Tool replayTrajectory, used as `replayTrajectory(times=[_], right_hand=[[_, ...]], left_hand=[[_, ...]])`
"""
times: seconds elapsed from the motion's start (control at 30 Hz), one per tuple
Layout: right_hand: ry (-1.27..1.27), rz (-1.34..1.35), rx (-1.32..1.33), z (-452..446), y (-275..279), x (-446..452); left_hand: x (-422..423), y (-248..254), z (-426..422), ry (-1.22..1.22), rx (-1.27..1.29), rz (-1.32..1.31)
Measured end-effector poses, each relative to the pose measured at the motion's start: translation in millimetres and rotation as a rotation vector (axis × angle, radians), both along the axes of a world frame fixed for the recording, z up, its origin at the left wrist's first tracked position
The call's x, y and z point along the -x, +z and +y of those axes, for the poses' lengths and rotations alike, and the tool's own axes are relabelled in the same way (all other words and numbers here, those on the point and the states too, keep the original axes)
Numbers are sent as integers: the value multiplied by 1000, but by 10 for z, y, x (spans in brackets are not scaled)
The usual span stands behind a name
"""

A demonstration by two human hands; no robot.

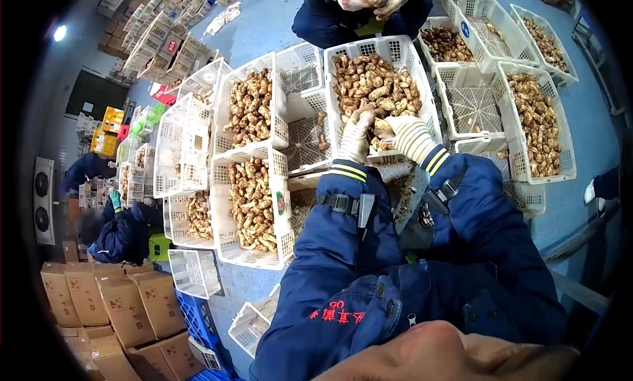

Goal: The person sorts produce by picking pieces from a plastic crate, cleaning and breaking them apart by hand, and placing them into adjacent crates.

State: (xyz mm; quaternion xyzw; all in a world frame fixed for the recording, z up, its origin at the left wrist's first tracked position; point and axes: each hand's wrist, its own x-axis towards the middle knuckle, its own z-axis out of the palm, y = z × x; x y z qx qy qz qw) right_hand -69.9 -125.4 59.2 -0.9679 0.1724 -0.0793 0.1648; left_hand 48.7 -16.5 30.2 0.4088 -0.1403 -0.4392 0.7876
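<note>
Both my hands wear striped white work gloves at the near edge of a white crate (430,110) heaped with brown knobbly mushrooms (376,77). My left hand (357,135), with dirt on the glove, has its fingers closed around a mushroom. Just to its right, my right hand (410,137) curls its fingers towards the same spot; what its fingertips hold is hidden. A mushroom (382,129) shows between the two hands. Across the crate, a co-worker's gloved hands (376,1) hold another mushroom, apart from mine.
More mushroom crates stand left (217,213) and right (573,173). A white crate (469,127) with few mushrooms is right of mine. Stacked cardboard boxes (125,308) and a blue crate (198,321) are at lower left. Co-workers (119,232) sit at far left.
</note>
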Motion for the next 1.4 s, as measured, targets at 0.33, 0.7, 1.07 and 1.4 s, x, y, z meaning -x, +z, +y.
replayTrajectory(times=[0.33,0.7,1.07,1.4], right_hand=[[23,-210,-1254,48,31,71],[-110,-198,-1494,53,82,91],[-67,-425,-365,8,136,53],[48,-517,-615,-60,94,62]], left_hand=[[-14,-46,-3,16,-2,20],[44,91,16,-34,-6,29],[-6,23,2,15,-55,121],[-2,44,25,-8,-1,118]])
